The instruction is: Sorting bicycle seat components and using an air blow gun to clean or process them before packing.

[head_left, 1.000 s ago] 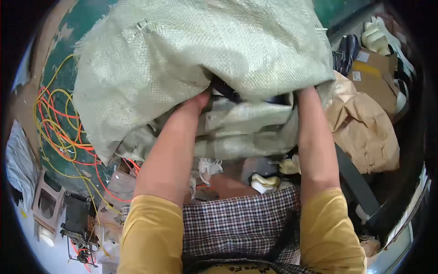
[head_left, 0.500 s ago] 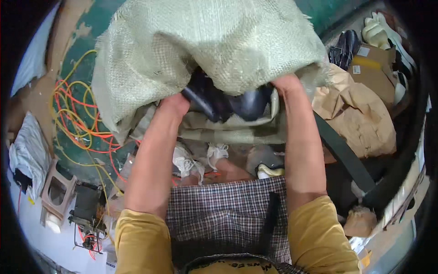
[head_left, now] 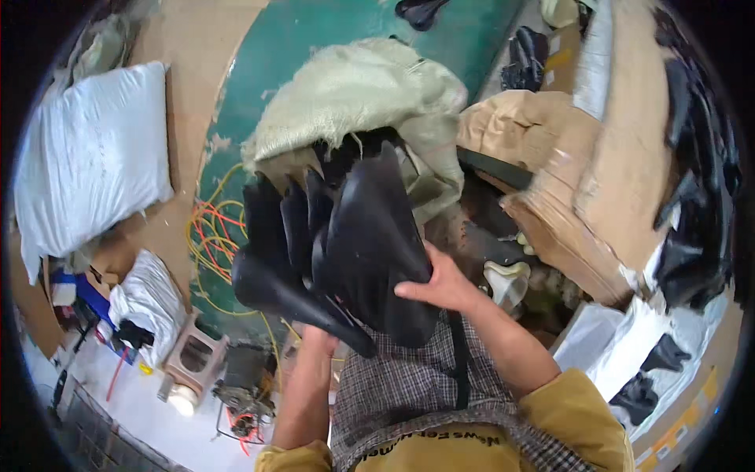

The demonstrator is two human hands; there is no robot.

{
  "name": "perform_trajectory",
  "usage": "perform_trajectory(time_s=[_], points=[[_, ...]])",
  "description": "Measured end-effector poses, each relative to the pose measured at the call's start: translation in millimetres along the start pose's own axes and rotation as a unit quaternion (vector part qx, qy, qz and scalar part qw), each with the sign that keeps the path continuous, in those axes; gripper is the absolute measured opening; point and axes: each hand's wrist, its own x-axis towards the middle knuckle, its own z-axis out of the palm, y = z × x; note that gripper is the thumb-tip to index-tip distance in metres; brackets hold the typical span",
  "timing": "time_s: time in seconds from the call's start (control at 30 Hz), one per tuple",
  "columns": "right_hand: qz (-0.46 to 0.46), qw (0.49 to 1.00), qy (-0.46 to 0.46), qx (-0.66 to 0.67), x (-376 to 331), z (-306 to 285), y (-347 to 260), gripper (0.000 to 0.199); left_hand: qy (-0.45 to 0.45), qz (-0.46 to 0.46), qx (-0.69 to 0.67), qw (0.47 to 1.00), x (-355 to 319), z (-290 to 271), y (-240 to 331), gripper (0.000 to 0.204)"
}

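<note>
— What is being held?

— A stack of black bicycle saddles [head_left: 346, 236], nested one against another and fanned out, noses pointing up and away. It sits in front of the person's chest, above a checked apron [head_left: 409, 385].

— And the hands?

— The right hand [head_left: 440, 285] is clamped on the nearest, largest saddle, fingers spread across its lower right edge. The left hand [head_left: 318, 340] is under the stack at its lower left, mostly hidden by the saddles (only the wrist and a bit of the palm show), so I cannot tell how its fingers are set, though the stack rests on it.

— What lies just behind the stack?

— A pale green woven sack [head_left: 362, 94], crumpled and open, touching the far ends of the saddles. It lies on a teal floor [head_left: 314, 39].

— Further out?

— To the left of the stack, a tangle of orange and yellow cables [head_left: 212, 236] on the floor. Beyond that, a full white sack [head_left: 94, 157] far left, and a smaller white bag [head_left: 149, 295] below it. To the right, brown cardboard boxes [head_left: 574, 173], with more black saddles [head_left: 692, 197] piled at the far right edge
</note>
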Motion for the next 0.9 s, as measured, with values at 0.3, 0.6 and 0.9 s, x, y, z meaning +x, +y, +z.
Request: perform_trajectory(time_s=[0.3, 0.6, 0.9], points=[[-0.209, 0.929, 0.303, 0.03, -227.6, 9.5, -71.9, 0.088, -0.328, 0.014, 0.284, 0.901, -163.1, 121.7, -1.3, 0.033], [-0.358, 0.657, 0.663, 0.025, -429.3, -58.4, -64.0, 0.098, -0.584, -0.134, 0.522, 0.607, -269.4, 358.5, -168.5, 0.033], [-0.197, 0.343, 0.916, 0.063, -545.5, -190.4, -18.9, 0.089, -0.64, -0.211, 0.593, 0.441, -470.5, 474.9, -559.6, 0.033]])
